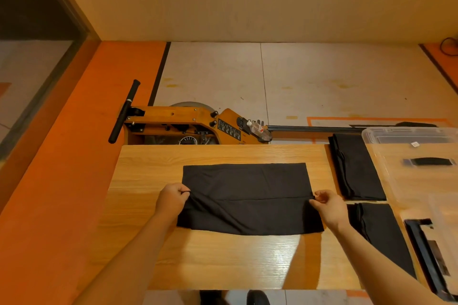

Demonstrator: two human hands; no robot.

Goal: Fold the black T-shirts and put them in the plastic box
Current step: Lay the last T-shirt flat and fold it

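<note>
A black T-shirt (247, 195) lies partly folded as a wide rectangle in the middle of the wooden table (153, 171). My left hand (171, 199) pinches its left edge at a crease. My right hand (328, 207) pinches the right edge at the same crease line. Two more folded black T-shirts lie to the right: one farther back (354, 166), one nearer (381, 233). The clear plastic box (409, 135) stands at the far right edge of the table, with a black handle part (431, 161) showing on it.
A wooden rowing machine (183, 121) with a black handle bar and a plastic bottle (259, 129) stands on the floor just beyond the table. An orange wall strip runs along the left. A clear lid with a black latch (426, 255) lies at near right.
</note>
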